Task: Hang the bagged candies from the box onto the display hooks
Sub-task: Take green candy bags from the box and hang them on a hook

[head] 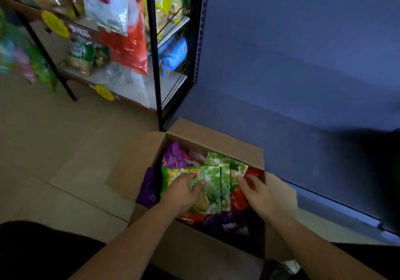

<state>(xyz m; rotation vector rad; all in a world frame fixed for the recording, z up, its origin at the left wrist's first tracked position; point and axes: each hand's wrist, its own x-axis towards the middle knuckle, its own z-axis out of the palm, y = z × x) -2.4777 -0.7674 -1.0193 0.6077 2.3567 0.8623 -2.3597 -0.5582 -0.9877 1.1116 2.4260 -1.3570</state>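
An open cardboard box [216,142] stands on the floor, filled with candy bags. Green bags [216,184] lie on top, purple bags [174,155] at the back left and front, red bags [238,197] at the right. My left hand [184,189] lies on the left side of the top green bag, its thumb pressing on the bag's face. My right hand [258,191] reaches in at the right, fingers loosely curled over the red bags beside the green one. Whether either hand grips a bag is unclear.
A black metal display rack [154,63] stands behind the box at the left, with hanging snack bags [127,37] in red, white and yellow. A blue panel [303,63] rises to the right. Tan floor tiles [54,149] lie to the left.
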